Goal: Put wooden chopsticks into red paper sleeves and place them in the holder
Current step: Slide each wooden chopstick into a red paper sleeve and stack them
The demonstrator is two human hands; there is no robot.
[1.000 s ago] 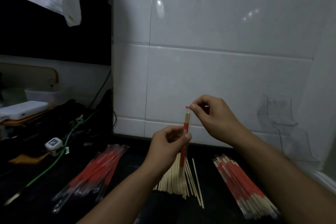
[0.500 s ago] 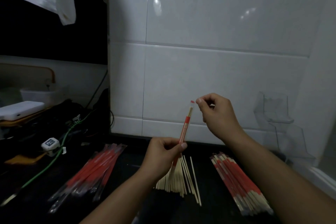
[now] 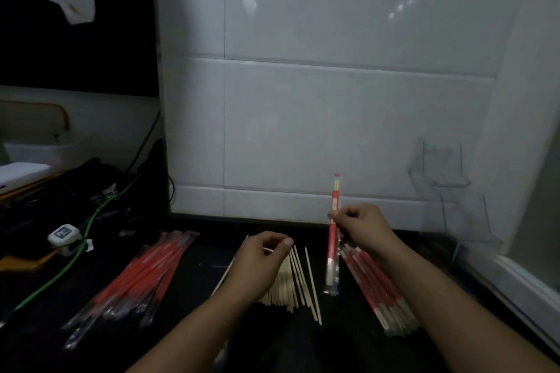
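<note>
Right hand (image 3: 360, 228) pinches sleeved chopsticks (image 3: 333, 239)

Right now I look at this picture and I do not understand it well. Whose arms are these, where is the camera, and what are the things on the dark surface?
There is no machine here. The two arms belong to a person, and the one picture comes from a camera worn on that person's head, looking forward and down.

The right hand holds one sleeved pair of chopsticks nearly upright; its wooden tips stick out at the top. The left hand is over the pile of bare wooden chopsticks, fingers curled; whether it grips one I cannot tell.

On the dark counter, a pile of empty red sleeves lies on the left, and a pile of finished sleeved chopsticks lies on the right. A clear plastic holder stands by the white tiled wall on the right. Cables and small devices sit far left.
</note>
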